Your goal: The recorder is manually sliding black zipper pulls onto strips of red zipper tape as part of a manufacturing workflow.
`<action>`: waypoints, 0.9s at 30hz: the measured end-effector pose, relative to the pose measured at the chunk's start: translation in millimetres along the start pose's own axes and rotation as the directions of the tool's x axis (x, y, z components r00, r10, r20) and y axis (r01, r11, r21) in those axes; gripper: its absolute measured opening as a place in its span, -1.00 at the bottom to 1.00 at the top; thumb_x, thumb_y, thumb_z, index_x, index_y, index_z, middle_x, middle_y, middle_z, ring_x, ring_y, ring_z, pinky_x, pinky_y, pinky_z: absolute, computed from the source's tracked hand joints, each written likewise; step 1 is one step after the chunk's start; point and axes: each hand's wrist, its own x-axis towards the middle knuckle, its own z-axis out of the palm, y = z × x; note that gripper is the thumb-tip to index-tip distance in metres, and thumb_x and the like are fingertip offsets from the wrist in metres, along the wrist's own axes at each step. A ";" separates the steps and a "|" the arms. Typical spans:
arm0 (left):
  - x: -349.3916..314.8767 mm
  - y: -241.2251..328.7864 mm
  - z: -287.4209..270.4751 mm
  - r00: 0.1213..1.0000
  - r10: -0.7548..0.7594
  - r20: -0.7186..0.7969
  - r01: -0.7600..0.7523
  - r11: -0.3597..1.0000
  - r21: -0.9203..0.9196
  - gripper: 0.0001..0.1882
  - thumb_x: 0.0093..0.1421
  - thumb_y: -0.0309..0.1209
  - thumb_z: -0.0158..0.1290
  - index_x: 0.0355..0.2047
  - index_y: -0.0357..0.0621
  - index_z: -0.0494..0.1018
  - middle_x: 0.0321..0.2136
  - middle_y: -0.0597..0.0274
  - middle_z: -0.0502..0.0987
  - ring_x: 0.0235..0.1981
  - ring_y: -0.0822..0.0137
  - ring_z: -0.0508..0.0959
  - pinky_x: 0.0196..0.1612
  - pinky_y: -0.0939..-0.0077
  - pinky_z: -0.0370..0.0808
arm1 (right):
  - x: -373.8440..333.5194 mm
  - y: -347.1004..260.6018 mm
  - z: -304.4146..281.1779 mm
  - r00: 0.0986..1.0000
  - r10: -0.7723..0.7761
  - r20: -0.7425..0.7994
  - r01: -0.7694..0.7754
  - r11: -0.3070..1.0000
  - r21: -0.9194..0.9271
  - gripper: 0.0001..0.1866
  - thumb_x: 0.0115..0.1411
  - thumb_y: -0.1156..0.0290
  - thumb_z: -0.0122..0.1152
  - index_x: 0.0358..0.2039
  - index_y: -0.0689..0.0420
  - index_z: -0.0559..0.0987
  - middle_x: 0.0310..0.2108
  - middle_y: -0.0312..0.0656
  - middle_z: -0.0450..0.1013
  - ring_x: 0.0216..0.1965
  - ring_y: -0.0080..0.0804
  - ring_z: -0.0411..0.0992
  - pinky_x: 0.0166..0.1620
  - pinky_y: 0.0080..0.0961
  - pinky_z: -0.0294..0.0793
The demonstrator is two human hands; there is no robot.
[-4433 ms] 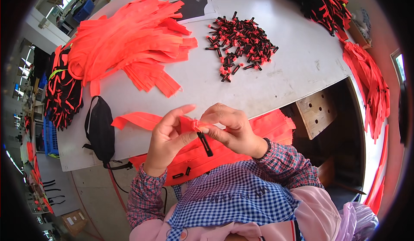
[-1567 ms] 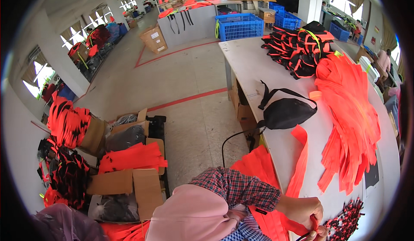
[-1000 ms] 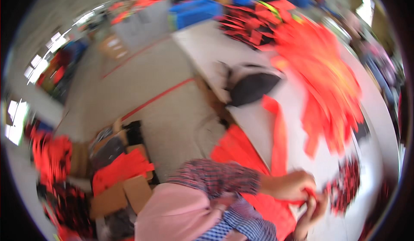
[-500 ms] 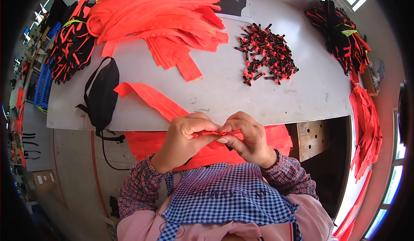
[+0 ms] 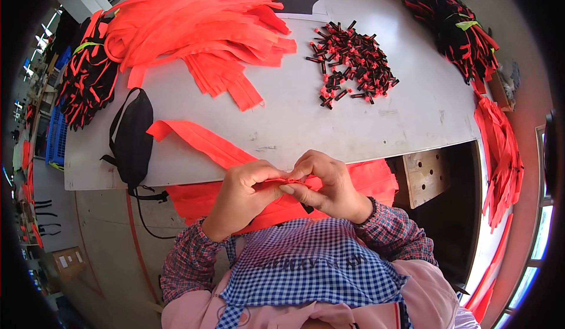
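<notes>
- Orange strip (image 5: 203,145) in both hands, just off the near edge of the counter (image 5: 306,126), centre; its tail lies back over the counter, left of the hands.
- Left hand (image 5: 241,196): grip narrow, thumb and finger pinched on the strip. Right hand (image 5: 326,189): grip also narrow, fingertips on the strip's worked end, nearly meeting the left ones.
- Both pinches probably sit so close to hold a short stretch steady and taut; wrists angled inward.
- Long axis: tail runs from far left to near right, free end pointing left and slightly far. Between the hands it lies roughly left-right. The middle passes behind the left hand, unseen.
- Small black tab (image 5: 307,208) just below right fingers; whether attached, cannot tell.
- Pile of black-and-orange pulls (image 5: 353,64), far and right of centre, presumably placed for the right hand's reach.
- Strip heap (image 5: 194,32) far left, likely kept apart to avoid mixing.
- Black pouch (image 5: 134,138) left, beside the tail's free end, apart from it.
</notes>
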 end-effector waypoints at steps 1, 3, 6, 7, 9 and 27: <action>-3.3 -6.4 3.2 0.996 -0.091 0.012 0.091 0.996 0.005 -0.81 0.14 -0.56 0.22 -0.21 -0.32 0.59 -0.32 0.13 0.64 -0.28 0.40 0.62 -0.23 0.56 0.53 | -5.8 6.5 3.5 0.987 0.154 0.037 -0.157 0.982 0.101 -0.78 0.17 0.39 0.39 -0.28 0.23 0.56 -0.37 -0.20 0.48 -0.38 -0.52 0.48 -0.34 -0.63 0.50; -6.4 -25.8 14.4 0.978 -0.201 0.052 0.206 0.973 -0.102 -0.83 0.21 -0.52 0.17 -0.20 -0.33 0.59 -0.30 0.21 0.62 -0.29 0.48 0.58 -0.22 0.60 0.51 | -17.2 25.0 14.3 0.956 0.293 0.015 -0.288 0.926 0.244 -0.78 0.22 0.36 0.34 -0.28 0.24 0.54 -0.39 -0.24 0.48 -0.37 -0.57 0.47 -0.34 -0.65 0.49; -10.1 -62.1 31.1 0.928 -0.346 0.141 0.371 0.893 -0.253 -0.79 0.30 -0.46 0.08 -0.14 -0.35 0.57 -0.23 0.30 0.61 -0.25 0.56 0.54 -0.18 0.64 0.48 | -36.9 55.2 33.2 0.866 0.500 -0.008 -0.453 0.792 0.408 -0.74 0.30 0.29 0.26 -0.28 0.27 0.52 -0.43 -0.33 0.48 -0.39 -0.68 0.42 -0.37 -0.66 0.46; -11.0 -73.6 36.8 0.893 -0.412 0.180 0.448 0.845 -0.290 -0.75 0.34 -0.44 0.05 -0.09 -0.37 0.56 -0.19 0.30 0.60 -0.22 0.56 0.53 -0.14 0.64 0.48 | -43.8 63.7 37.0 0.799 0.601 -0.010 -0.542 0.728 0.419 -0.74 0.31 0.28 0.25 -0.27 0.25 0.51 -0.40 -0.35 0.47 -0.37 -0.70 0.38 -0.34 -0.69 0.41; -13.2 -93.1 50.7 0.883 -0.433 0.181 0.468 0.784 -0.408 -0.75 0.35 -0.45 0.03 -0.07 -0.39 0.54 -0.18 0.26 0.60 -0.19 0.54 0.54 -0.12 0.63 0.49 | -56.3 76.6 43.0 0.670 0.742 -0.027 -0.701 0.644 0.305 -0.69 0.35 0.18 0.19 -0.28 0.22 0.54 -0.43 -0.41 0.43 -0.39 -0.73 0.31 -0.35 -0.69 0.32; -13.5 -142.3 94.7 0.830 -0.549 0.096 0.456 0.568 -0.685 -0.75 0.38 -0.51 -0.06 -0.05 -0.41 0.50 -0.11 0.19 0.58 -0.11 0.49 0.54 -0.02 0.56 0.49 | -83.5 132.3 44.1 0.532 0.834 0.145 -0.736 0.370 0.567 -0.76 0.38 0.36 0.07 -0.14 0.27 0.57 -0.27 -0.33 0.53 -0.25 -0.65 0.44 -0.19 -0.64 0.46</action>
